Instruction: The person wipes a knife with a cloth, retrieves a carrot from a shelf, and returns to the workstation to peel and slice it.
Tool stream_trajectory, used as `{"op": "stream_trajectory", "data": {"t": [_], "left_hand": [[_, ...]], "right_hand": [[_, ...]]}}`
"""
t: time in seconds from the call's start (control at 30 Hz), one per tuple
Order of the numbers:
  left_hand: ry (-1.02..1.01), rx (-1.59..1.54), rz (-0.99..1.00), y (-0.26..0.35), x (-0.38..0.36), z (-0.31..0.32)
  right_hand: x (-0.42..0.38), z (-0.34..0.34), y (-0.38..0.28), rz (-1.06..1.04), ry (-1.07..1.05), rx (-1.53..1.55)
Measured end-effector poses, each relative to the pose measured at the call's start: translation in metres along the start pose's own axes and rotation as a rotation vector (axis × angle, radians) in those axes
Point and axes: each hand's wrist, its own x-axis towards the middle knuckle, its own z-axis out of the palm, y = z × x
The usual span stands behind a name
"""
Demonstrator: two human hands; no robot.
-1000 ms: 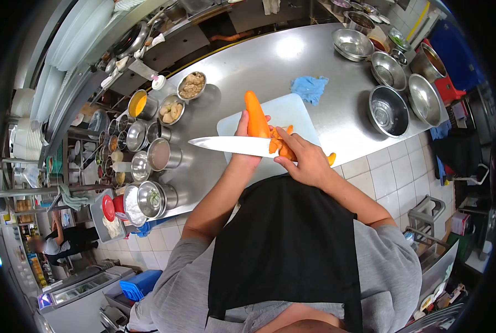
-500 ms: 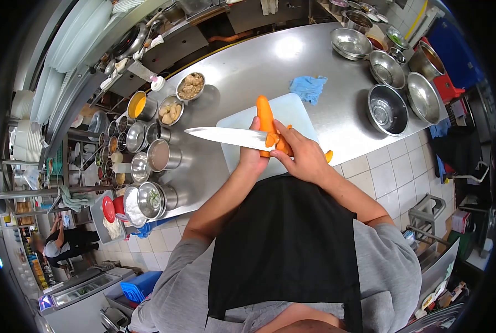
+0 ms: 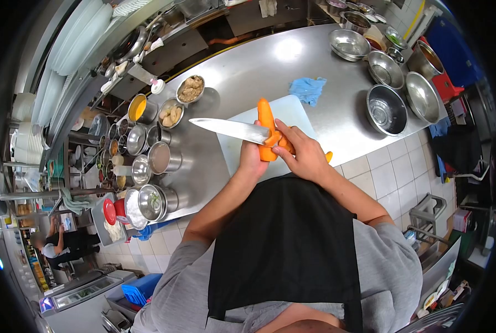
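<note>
A peeled-looking orange carrot (image 3: 265, 115) is gripped by my left hand (image 3: 252, 160), tilted over the white cutting board (image 3: 299, 114). My right hand (image 3: 304, 154) is closed on a large kitchen knife (image 3: 225, 129); its broad blade points left across the carrot, and its handle is hidden in the hand. Orange strips or pieces (image 3: 273, 137) cling where the blade meets the carrot, close to my right fingers. Just right of my right hand lies a small orange piece (image 3: 329, 156).
A blue cloth (image 3: 308, 90) lies behind the board on the steel table (image 3: 248, 72). Metal bowls (image 3: 386, 110) stand at the right. On the left are several containers, with a bowl of pale pieces (image 3: 171, 114) and a pot of yellow liquid (image 3: 142, 108). Another person (image 3: 59, 244) stands far left.
The knife's blade has tilted, its tip rising and shifting slightly right. The carrot has moved a little down, and the orange strip at the blade has changed shape.
</note>
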Motion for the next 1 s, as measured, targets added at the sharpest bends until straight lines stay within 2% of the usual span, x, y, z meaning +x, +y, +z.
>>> {"op": "stream_trajectory", "data": {"t": [0.23, 0.47, 0.67, 0.73, 0.9, 1.0], "left_hand": [[-0.023, 0.138, 0.018, -0.008, -0.009, -0.001], [-0.051, 0.14, -0.031, -0.009, -0.019, -0.002], [-0.223, 0.132, -0.177, -0.011, -0.023, -0.018], [-0.14, 0.092, -0.135, -0.006, -0.026, -0.009], [0.021, 0.01, -0.008, 0.016, -0.007, -0.015], [0.128, 0.01, 0.108, 0.026, 0.007, -0.02]], "right_hand": [[0.013, 0.001, 0.001, 0.025, 0.047, 0.014], [0.03, 0.01, 0.006, -0.012, 0.096, 0.013], [0.054, 0.008, 0.017, -0.007, 0.12, 0.083], [0.063, 0.007, 0.029, 0.068, 0.078, 0.28], [0.035, 0.0, 0.024, -0.016, 0.016, 0.131], [0.01, -0.002, 0.01, 0.039, -0.105, 0.109]]}}
